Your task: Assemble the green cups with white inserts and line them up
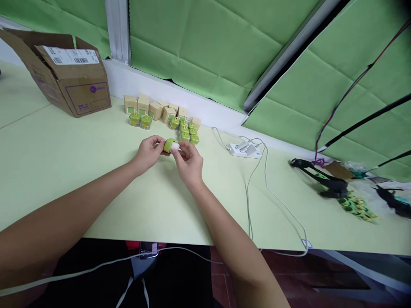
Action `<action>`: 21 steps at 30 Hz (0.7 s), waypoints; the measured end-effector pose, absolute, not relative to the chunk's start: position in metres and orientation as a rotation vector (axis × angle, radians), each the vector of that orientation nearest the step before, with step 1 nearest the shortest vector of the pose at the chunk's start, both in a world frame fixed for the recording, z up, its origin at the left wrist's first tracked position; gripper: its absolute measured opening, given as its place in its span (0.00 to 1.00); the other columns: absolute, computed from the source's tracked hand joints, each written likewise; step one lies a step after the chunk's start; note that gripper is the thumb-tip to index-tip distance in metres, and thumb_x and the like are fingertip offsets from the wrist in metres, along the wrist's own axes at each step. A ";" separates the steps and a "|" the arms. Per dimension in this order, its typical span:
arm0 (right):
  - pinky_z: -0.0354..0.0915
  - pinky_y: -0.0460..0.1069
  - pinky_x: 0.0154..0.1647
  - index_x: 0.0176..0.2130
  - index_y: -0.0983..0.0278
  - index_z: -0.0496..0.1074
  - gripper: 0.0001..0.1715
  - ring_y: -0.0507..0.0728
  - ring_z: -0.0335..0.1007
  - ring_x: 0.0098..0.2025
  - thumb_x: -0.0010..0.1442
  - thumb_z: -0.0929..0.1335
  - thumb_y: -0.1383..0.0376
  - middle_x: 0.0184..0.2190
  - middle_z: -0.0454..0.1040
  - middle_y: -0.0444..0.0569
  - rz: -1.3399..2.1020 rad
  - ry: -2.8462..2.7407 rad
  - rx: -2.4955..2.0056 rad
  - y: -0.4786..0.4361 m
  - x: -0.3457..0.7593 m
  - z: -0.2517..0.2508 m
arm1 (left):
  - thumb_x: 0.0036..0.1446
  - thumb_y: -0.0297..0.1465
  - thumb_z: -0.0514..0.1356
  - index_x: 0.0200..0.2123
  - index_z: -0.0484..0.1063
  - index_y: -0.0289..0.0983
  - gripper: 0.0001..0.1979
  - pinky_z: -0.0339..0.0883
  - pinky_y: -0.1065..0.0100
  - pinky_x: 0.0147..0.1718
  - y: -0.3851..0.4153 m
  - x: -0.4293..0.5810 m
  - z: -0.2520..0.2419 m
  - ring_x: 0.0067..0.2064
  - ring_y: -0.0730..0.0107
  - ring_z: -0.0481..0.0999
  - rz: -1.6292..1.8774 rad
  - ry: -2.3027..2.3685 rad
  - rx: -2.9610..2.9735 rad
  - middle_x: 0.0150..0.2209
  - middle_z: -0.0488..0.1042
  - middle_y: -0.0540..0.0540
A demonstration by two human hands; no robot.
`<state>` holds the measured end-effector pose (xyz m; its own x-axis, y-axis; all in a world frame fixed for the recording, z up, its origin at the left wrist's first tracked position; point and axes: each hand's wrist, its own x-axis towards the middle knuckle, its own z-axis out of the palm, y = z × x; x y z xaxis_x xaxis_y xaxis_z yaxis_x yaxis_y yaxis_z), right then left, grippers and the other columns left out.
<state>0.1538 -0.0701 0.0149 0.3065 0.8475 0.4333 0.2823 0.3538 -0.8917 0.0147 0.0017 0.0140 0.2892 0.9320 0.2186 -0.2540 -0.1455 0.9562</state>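
Observation:
In the middle of the head view, my left hand (148,155) pinches a small green cap (168,144) from the left. My right hand (190,164) has its thumb and fingertips closed on a small white piece (175,146) at the cap's right side. Whether the white piece sits inside the cap or only against it I cannot tell. Both hands are just above the table. Beyond them stand two small clear jars with green lids (140,121), and to their right a cluster of similar green-lidded jars (185,134).
Several small tan boxes (156,110) line the wall behind the jars. A large open cardboard box (86,92) is at the back left. A power strip (244,149) with white cables (248,192) lies right of my hands. Farther right are a black strap-like object (330,182) and green pieces (356,207).

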 end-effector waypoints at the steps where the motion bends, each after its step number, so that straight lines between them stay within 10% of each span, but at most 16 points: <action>1: 0.78 0.55 0.51 0.48 0.58 0.73 0.23 0.59 0.83 0.45 0.59 0.75 0.49 0.49 0.82 0.52 0.519 -1.247 -1.196 -0.070 0.153 0.015 | 0.60 0.37 0.67 0.33 0.73 0.34 0.13 0.79 0.66 0.38 0.002 0.015 0.014 0.32 0.72 0.79 1.194 0.711 1.291 0.32 0.77 0.48; 21: 0.80 0.57 0.47 0.47 0.61 0.70 0.29 0.57 0.81 0.39 0.53 0.78 0.50 0.42 0.82 0.50 0.929 -0.926 -1.074 -0.060 0.164 0.019 | 0.55 0.38 0.73 0.36 0.78 0.33 0.14 0.80 0.65 0.44 0.009 0.014 0.010 0.36 0.70 0.81 1.053 0.638 1.057 0.37 0.81 0.44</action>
<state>0.1643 -0.0595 0.0192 0.3270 0.9328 0.1513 -0.1548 0.2108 -0.9652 0.0140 0.0085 0.0105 0.3943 0.9175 0.0523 -0.3791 0.1106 0.9187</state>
